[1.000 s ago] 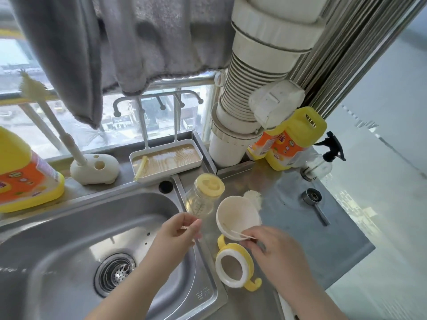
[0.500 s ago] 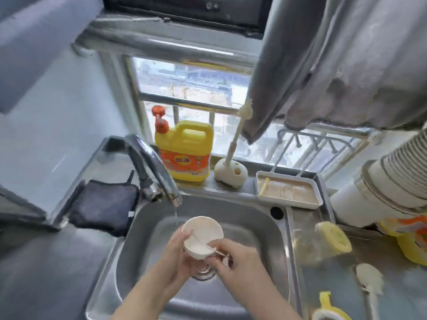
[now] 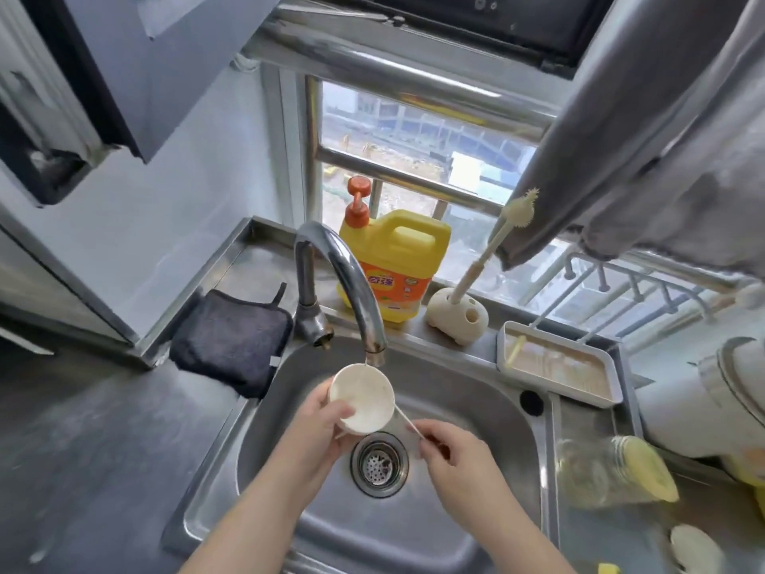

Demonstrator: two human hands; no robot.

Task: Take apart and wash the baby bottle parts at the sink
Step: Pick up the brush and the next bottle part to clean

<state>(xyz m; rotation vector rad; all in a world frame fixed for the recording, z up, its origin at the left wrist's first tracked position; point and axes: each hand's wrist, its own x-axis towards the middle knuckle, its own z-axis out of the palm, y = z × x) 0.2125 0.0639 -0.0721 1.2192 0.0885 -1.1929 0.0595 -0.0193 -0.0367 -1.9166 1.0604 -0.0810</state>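
Observation:
My left hand (image 3: 327,424) grips a white round bottle cap (image 3: 364,397) by its rim, held just under the spout of the chrome tap (image 3: 347,279), above the steel sink (image 3: 476,403). A thin trickle of water falls onto the cap's edge. My right hand (image 3: 451,449) pinches a thin white straw-like part (image 3: 407,422) that runs from the cap toward my fingers, over the drain strainer (image 3: 378,464). The clear bottle with a yellow collar (image 3: 612,470) lies blurred on the counter at right.
A yellow detergent jug (image 3: 397,267) with an orange pump stands behind the tap. A bottle brush in a cream holder (image 3: 455,312) and a white tray (image 3: 559,366) sit on the ledge. A dark cloth (image 3: 232,337) lies left of the sink. Grey towels (image 3: 670,138) hang overhead at right.
Both hands carried the white cap and thin part from the counter to the sink and raised them under the tap. The view swung left.

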